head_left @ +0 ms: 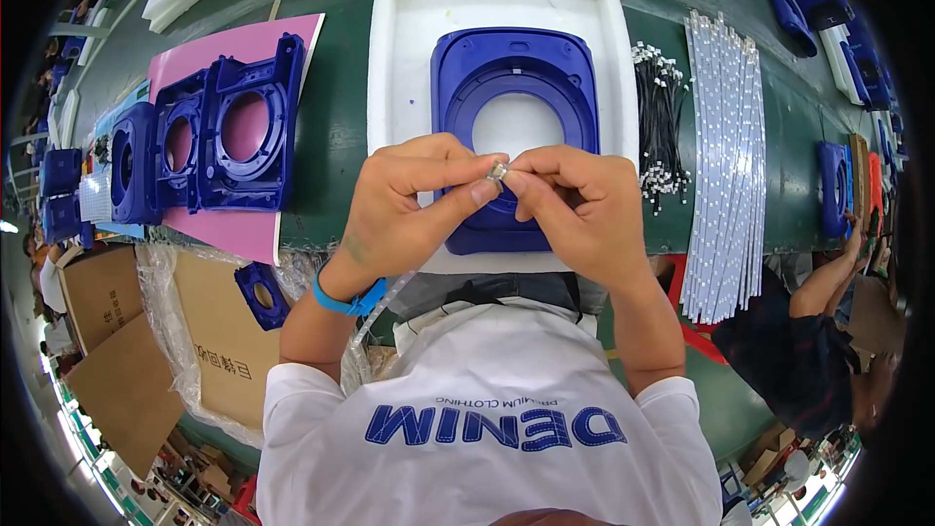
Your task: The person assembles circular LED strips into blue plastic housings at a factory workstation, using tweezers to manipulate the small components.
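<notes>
My left hand [414,190] and my right hand [584,209] meet fingertip to fingertip above a blue plastic housing [453,88] with a round opening. Between them is a small whitish connector [498,172], pinched by thumb and forefinger on each side. My left fingers are closed on the end of a thin LED strip [397,289], which trails down beside my wrist. The right fingers grip the connector's other side; its details are partly hidden. Under my hands, the housing lies in a white foam tray [383,88].
Right of the tray lie a bundle of black cables [660,112] with white plugs and a row of LED strips [726,166]. Blue plastic frames [250,185] stand on a pink sheet [209,49] at left. Cardboard [224,331] sits below; a co-worker's arm [823,282] is far right.
</notes>
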`<action>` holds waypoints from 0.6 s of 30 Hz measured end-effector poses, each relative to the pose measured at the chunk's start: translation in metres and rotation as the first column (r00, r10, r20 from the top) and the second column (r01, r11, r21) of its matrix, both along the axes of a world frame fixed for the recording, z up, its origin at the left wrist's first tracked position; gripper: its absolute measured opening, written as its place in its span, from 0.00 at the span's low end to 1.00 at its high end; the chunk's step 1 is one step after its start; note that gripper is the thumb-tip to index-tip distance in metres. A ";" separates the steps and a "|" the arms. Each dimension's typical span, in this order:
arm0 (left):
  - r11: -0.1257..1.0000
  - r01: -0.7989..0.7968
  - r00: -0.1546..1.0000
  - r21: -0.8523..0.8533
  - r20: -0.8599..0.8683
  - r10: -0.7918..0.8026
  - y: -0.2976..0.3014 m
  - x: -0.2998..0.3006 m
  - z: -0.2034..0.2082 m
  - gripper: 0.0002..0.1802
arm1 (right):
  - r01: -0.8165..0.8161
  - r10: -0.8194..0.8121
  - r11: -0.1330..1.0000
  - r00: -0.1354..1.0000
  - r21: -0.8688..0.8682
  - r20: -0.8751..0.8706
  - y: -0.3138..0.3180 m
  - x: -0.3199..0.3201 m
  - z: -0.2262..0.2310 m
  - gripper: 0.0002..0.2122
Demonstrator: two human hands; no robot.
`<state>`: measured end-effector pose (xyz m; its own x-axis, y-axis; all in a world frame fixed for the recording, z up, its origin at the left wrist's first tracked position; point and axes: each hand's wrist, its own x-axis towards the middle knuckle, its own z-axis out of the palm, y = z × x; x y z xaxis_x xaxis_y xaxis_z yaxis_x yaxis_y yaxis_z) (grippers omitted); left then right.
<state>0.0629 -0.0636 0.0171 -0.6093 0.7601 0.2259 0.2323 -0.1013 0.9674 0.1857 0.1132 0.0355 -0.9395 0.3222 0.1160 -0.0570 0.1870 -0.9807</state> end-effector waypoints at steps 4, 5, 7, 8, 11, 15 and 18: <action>0.999 0.047 0.996 0.004 0.072 -0.047 0.001 -0.002 -0.001 0.15 | -0.038 0.043 0.997 0.996 -0.061 0.081 0.002 -0.001 0.006 0.05; 0.999 0.046 0.996 0.003 0.072 -0.047 0.001 -0.001 0.000 0.15 | -0.033 0.040 0.996 0.996 -0.086 0.082 0.001 -0.001 0.006 0.05; 0.998 0.057 0.998 0.003 0.040 -0.057 0.000 -0.003 0.002 0.15 | -0.032 0.041 0.993 0.996 -0.115 0.080 -0.001 -0.001 0.006 0.05; 0.998 0.068 0.998 0.003 0.006 -0.068 0.000 -0.006 0.004 0.14 | -0.030 0.042 0.989 0.996 -0.143 0.077 -0.001 -0.002 0.005 0.05; 1.000 -0.010 0.963 -0.005 -0.269 0.008 0.000 -0.012 0.021 0.14 | -0.078 0.080 0.997 0.994 -0.018 0.076 0.001 -0.004 0.003 0.04; 0.938 -0.322 0.935 0.128 -0.108 0.336 -0.014 -0.027 0.039 0.14 | -0.062 0.183 0.856 0.965 0.513 -0.188 0.018 -0.012 0.011 0.03; 0.942 -0.310 0.950 0.129 0.014 0.311 -0.016 -0.031 0.040 0.13 | -0.153 0.160 0.687 0.985 0.710 0.058 0.039 -0.012 0.016 0.04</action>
